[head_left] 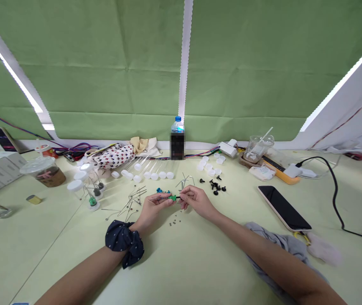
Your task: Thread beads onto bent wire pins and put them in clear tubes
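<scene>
Near the middle of the table, my left hand (153,208) pinches a small green plastic part (172,198), with a thin metal rod alongside the fingers. Facing it, my right hand (198,202) is closed at the fingertips on a small, thin black piece (178,197) that meets the green part; its exact kind is too small to tell. Small blue parts (159,190) lie just behind the left fingers. Bent metal rods (130,202) are scattered left of that hand. Several black flanged pegs (218,187) lie beyond the right hand, and tiny metal bits (174,221) lie in front.
Clear tubes (155,165) and white caps (211,172) lie behind. Capped assemblies (92,202) stand left, near a lidded cup (50,176). A bottle (178,127) stands at the back. At right are a phone (284,207), a black cable (335,190) and grey cloth (272,237).
</scene>
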Demonstrator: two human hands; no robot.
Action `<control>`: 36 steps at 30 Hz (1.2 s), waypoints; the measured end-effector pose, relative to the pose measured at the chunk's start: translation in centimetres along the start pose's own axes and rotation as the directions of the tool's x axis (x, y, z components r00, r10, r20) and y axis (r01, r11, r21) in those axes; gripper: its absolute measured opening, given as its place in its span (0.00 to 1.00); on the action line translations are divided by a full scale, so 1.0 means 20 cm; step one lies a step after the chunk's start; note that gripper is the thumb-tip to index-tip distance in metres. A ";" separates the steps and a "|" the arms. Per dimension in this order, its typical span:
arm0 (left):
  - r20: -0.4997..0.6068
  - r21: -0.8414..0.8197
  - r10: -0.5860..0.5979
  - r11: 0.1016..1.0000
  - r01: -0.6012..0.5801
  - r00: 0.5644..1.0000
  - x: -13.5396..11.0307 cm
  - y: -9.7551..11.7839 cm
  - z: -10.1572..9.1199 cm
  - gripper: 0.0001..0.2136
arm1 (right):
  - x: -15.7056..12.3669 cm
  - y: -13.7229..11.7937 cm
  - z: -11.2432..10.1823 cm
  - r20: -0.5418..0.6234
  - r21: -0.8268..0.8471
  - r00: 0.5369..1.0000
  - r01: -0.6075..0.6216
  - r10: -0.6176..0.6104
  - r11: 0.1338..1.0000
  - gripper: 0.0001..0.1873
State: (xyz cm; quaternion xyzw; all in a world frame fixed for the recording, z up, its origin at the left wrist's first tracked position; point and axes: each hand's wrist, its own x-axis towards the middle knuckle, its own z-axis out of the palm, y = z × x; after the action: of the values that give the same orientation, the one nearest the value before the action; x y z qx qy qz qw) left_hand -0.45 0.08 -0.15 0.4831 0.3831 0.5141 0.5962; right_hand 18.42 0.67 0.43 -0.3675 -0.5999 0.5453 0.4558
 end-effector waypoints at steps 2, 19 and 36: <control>-0.010 0.026 0.007 1.000 -0.007 1.000 0.00 0.00 0.00 0.11 | 0.00 0.01 0.01 -0.006 0.006 1.000 -0.009 0.009 1.000 0.17; 0.033 0.047 0.008 0.999 -0.009 0.999 0.00 0.00 -0.01 0.11 | -0.01 -0.01 -0.01 0.071 -0.102 0.987 -0.139 0.147 0.985 0.23; 0.040 0.022 0.007 1.000 -0.008 0.999 0.00 -0.01 0.00 0.11 | 0.00 -0.01 0.02 0.080 -0.074 0.978 -0.187 0.193 0.979 0.25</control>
State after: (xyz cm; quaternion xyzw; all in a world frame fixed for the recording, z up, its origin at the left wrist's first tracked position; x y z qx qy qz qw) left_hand -0.46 0.01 -0.31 0.5013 0.3750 0.5022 0.5966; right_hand 18.05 0.57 0.66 -0.4141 -0.5990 0.5816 0.3626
